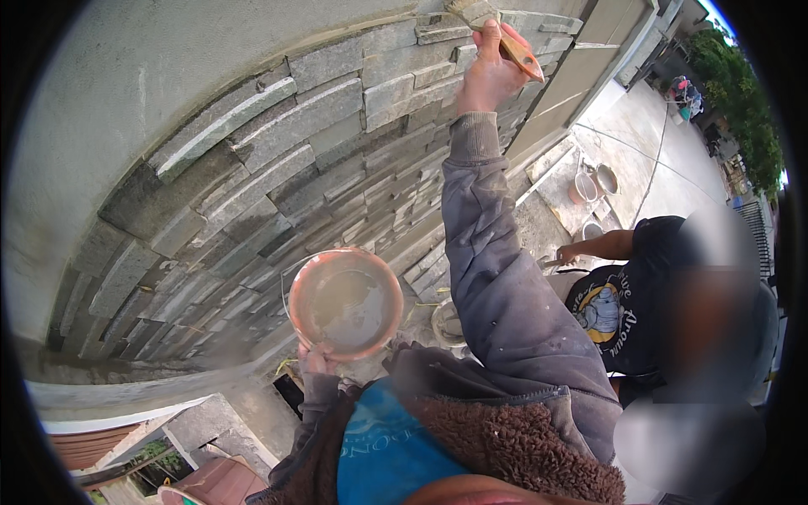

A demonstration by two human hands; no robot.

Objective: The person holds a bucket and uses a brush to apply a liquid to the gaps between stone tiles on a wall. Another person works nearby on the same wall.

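Note:
My right hand [490,82] is raised high against the wall, its fingers closed round the wooden handle of a paintbrush [520,55]. The brush's bristles are at the upper edge of the grey stone cladding [324,109], near where it meets the plain plaster. Lower down, my left hand [316,360] grips the near side of an orange bucket [390,282]. Cloudy grey liquid fills much of the bucket, and its thin wire handle hangs at the left. Part of my left hand is hidden by the bucket.
Close by on my right, another person in a dark shirt [627,286] reaches toward the wall's foot. Several buckets [585,187] stand on the paving beyond. Another bucket [448,320] sits below my right arm. A reddish container [215,484] is at lower left.

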